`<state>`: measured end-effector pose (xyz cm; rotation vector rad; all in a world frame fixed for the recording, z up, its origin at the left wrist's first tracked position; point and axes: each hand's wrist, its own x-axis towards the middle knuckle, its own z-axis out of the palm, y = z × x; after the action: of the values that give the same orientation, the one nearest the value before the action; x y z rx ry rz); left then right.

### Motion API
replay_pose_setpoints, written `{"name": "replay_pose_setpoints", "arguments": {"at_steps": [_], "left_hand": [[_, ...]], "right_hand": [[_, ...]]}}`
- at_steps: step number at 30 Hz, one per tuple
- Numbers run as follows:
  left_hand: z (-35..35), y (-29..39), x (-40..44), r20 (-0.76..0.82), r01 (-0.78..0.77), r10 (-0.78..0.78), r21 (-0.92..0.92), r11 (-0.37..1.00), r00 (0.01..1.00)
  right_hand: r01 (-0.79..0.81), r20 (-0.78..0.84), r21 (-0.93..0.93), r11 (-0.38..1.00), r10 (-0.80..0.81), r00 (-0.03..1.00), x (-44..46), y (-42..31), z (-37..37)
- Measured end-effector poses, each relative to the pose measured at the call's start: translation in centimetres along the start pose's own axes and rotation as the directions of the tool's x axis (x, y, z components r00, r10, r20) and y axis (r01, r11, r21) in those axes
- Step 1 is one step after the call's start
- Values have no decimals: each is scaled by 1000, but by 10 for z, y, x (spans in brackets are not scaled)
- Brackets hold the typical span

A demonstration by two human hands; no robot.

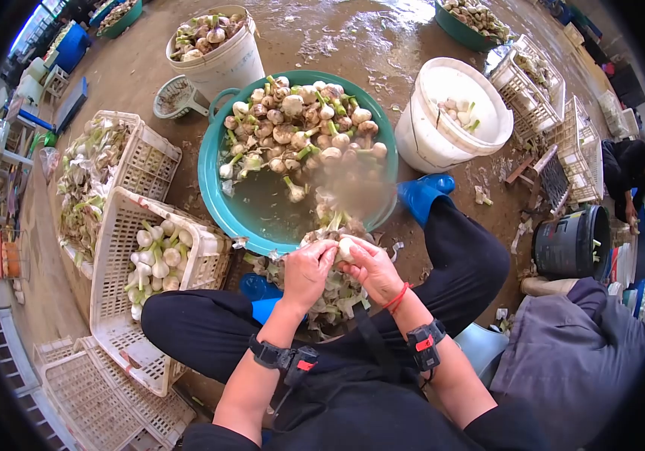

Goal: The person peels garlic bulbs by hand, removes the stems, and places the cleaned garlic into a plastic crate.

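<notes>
A white garlic bulb [347, 249] is between my two hands, just beyond my lap and close to the near rim of the green tub [209, 177]. My right hand [373, 269] is closed around its right side. My left hand [310, 272] pinches at its left side, and the tips of those fingers are partly hidden. Many unpeeled garlic bulbs [292, 105] are heaped in the tub, above murky water. Loose garlic peelings [330, 301] lie beneath my hands, between my legs.
At left, a white crate [123, 301] holds clean garlic bulbs, beside a crate of peelings [93, 165]. White buckets [225, 64] [427, 128] flank the tub's far side. A black bucket [570, 240] stands at right, near another person [630, 169].
</notes>
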<state>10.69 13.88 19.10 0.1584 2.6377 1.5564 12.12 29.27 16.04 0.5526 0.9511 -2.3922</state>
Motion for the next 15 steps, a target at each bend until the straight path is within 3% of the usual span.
{"name": "replay_pose_setpoints", "arguments": {"at_steps": [2, 4, 5, 7, 10, 11, 13, 15], "left_hand": [[1, -1, -1, -5, -16, 16, 63, 998, 1000], [3, -3, -3, 108, 259, -251, -62, 964, 962], [6, -12, -6, 109, 264, -256, -61, 963, 960], [15, -35, -9, 196, 365, -308, -478, 799, 931], [11, -33, -11, 165, 295, -248, -405, 865, 955], [12, -27, -9, 142, 296, -262, -532, 793, 955], [9, -14, -7, 133, 292, -265, -574, 765, 955], [5, -9, -6, 122, 285, -269, -616, 735, 955]], "right_hand": [[-11, 37, -72, 997, 14, 999, -5, -4, -2], [-21, 75, -145, 989, 32, 997, -7, -5, -5], [7, 108, -218, 976, 17, 994, -8, -3, -7], [39, 144, -287, 957, 3, 990, -8, -2, -7], [70, 173, -324, 943, -13, 985, -5, -1, -4], [49, 121, -268, 962, -16, 993, -4, 0, -3], [32, 71, -208, 978, -18, 997, -3, -2, 0], [151, 65, -341, 928, -136, 989, -4, -7, 6]]}}
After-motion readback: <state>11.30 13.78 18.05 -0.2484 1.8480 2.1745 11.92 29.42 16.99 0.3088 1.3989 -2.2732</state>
